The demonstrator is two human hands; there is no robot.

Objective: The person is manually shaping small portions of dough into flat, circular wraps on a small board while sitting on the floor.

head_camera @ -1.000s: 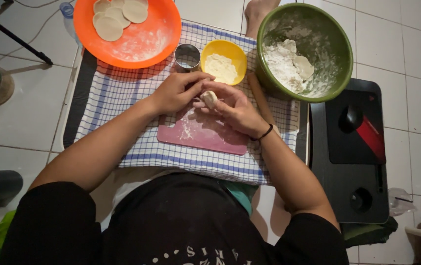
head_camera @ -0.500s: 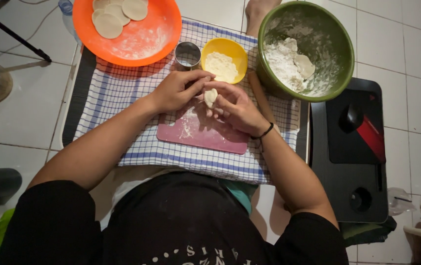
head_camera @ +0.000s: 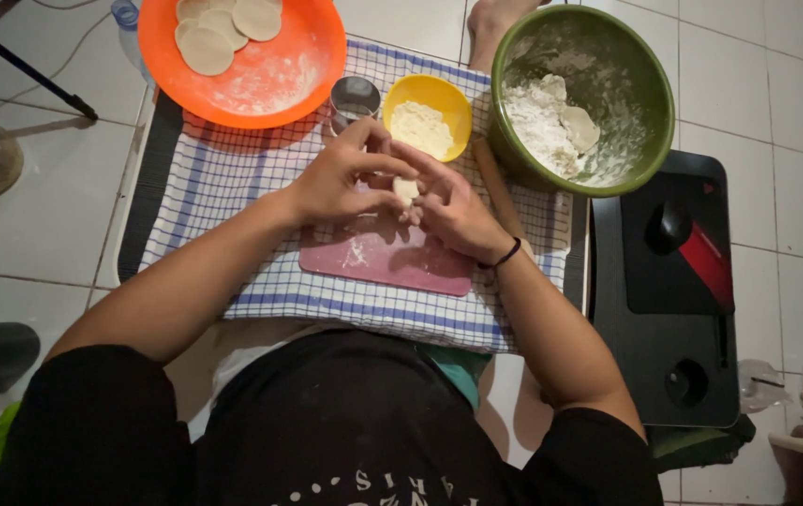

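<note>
We hold a small pale piece of dough between both hands, just above the far edge of the pink rectangular cutting board. Our left hand curls over it from the left, fingers bent and pinching at the dough's side; our right hand cups it from the right, its fingertips closed on the same piece. A thin black band sits on the right wrist.

The pink board, dusted with a little flour, lies on a white cloth with a blue check pattern, spread over the tiled floor. Just beyond our hands stands a small yellow bowl holding a pale filling, and touching its left side a small round metal cutter. A wooden rolling pin lies on the cloth to the right of our right hand, running toward the large green bowl, which holds flour and a lump of dough. At the far left of the cloth rests a round orange plastic tray, floured, with several flat round dough wrappers at its far side. To the right of the cloth sits a black tray bearing a black and red tool.
</note>
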